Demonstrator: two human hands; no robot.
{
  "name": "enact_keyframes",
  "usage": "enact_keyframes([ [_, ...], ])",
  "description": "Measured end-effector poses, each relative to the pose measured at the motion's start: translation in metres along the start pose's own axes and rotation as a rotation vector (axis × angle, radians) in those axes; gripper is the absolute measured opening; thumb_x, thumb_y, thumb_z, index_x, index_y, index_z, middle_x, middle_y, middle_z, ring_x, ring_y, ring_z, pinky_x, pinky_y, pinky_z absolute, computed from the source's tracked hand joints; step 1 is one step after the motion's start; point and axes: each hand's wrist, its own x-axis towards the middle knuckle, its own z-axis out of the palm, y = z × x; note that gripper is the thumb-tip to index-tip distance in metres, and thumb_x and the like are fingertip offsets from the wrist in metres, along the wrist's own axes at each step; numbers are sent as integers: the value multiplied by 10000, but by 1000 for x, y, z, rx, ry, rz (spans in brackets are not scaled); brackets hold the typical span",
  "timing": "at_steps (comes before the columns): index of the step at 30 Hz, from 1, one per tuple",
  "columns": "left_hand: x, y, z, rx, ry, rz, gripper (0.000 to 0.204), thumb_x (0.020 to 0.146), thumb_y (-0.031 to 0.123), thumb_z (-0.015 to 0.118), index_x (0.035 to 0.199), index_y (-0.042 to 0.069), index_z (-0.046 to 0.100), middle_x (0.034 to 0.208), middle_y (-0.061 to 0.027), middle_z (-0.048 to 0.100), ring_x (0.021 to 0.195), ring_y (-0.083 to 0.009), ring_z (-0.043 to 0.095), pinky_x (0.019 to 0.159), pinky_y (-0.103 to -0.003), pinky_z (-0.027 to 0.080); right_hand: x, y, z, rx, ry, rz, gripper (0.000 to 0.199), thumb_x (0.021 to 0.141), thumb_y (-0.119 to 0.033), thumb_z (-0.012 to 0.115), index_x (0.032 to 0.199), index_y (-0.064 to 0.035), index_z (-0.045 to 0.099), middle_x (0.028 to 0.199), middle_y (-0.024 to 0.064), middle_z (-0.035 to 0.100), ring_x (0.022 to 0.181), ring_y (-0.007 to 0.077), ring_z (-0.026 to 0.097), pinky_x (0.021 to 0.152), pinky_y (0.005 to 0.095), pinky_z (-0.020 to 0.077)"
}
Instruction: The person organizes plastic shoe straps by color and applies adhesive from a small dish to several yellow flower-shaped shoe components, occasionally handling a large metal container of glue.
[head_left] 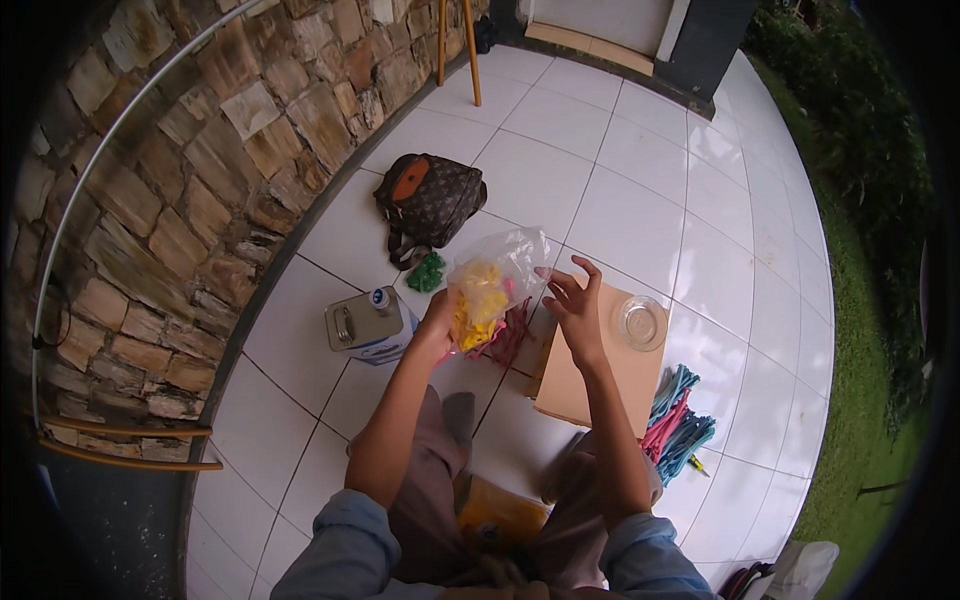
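Note:
My left hand [437, 322] is closed on the side of a clear plastic bag [518, 255]. Inside the bag are yellow pieces [476, 312] and a little pink; their exact kind is too small to make out. To the right of the bag's mouth, my right hand [577, 312] is raised with its fingers apart and nothing visible in them. One fingertip is close to the bag's edge; whether it touches, I cannot tell. Dark pink strands [510, 338] lie on the floor behind the bag, partly hidden by it.
A cardboard box [590, 385] bearing a round glass dish [641, 323] stands at right, beside blue and pink strand bundles [682, 425]. At left are a metal can [362, 322], a green bundle [426, 272] and a brown patterned backpack [432, 196]. A stone wall [180, 190] borders the tiled floor.

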Motion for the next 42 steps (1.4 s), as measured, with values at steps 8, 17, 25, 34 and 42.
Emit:
enact_keyframes([
  [8,0,-2,-7,-139,-3,-119,563,888,485,474,1235,42,447,1157,-75,552,989,-183,585,808,-317,502,0,-9,32,-216,-37,235,563,829,25,547,1288,-63,234,921,106,609,809,165,595,741,282,485],
  [17,15,-5,-33,-122,42,-58,499,863,382,576,1219,47,475,1132,-66,573,978,-169,591,818,-306,497,8,-19,14,-252,72,4,569,794,67,560,1273,-66,283,861,108,641,755,167,635,668,265,507],
  [25,21,3,-62,-77,209,9,519,841,411,591,1206,56,491,1095,-75,587,944,-174,605,757,-308,517,18,-40,5,-208,133,-162,532,785,7,640,1235,-41,360,845,87,621,826,145,606,680,271,523],
  [34,10,10,-64,-145,257,146,531,880,448,512,1237,59,461,1115,-66,583,934,-170,602,747,-297,517,35,8,16,-209,-77,-106,460,840,68,516,1248,-33,327,887,87,570,779,158,581,672,280,539],
  [42,19,1,-44,-169,184,117,536,865,431,544,1245,62,458,1139,-62,566,981,-161,584,788,-298,491,24,68,5,-743,-99,-137,415,814,82,507,1197,-34,401,891,111,608,798,220,625,651,322,525],
])
